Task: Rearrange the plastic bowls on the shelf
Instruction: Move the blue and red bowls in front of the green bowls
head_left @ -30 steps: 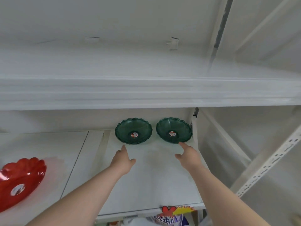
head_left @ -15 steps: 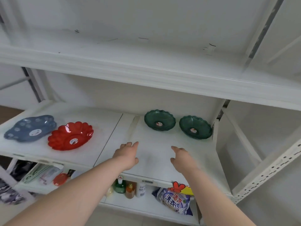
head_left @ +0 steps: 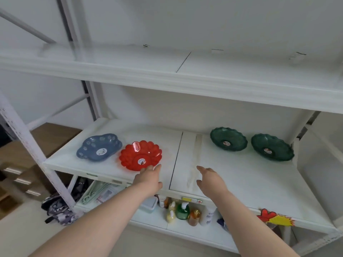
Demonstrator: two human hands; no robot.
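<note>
Two dark green scalloped bowls [head_left: 228,139] [head_left: 272,147] sit side by side at the back right of the white shelf [head_left: 232,173]. A red flower-shaped bowl [head_left: 140,154] and a blue-grey bowl with flower prints [head_left: 99,147] stand on the shelf's left part. My left hand [head_left: 149,178] is open, its fingertips at the red bowl's near rim. My right hand [head_left: 210,179] hovers open over the shelf's middle, holding nothing.
An upper white shelf [head_left: 167,75] overhangs the bowls. Below, a lower shelf holds several bottles [head_left: 182,212], a white box and packaged goods. A white perforated upright [head_left: 27,143] stands at the left, with cardboard boxes [head_left: 22,164] and a dark bag [head_left: 57,210] on the floor.
My view has swung left and back from the green bowls. Both hands have drawn away from them and moved left; my left hand now reaches the red bowl's rim.
</note>
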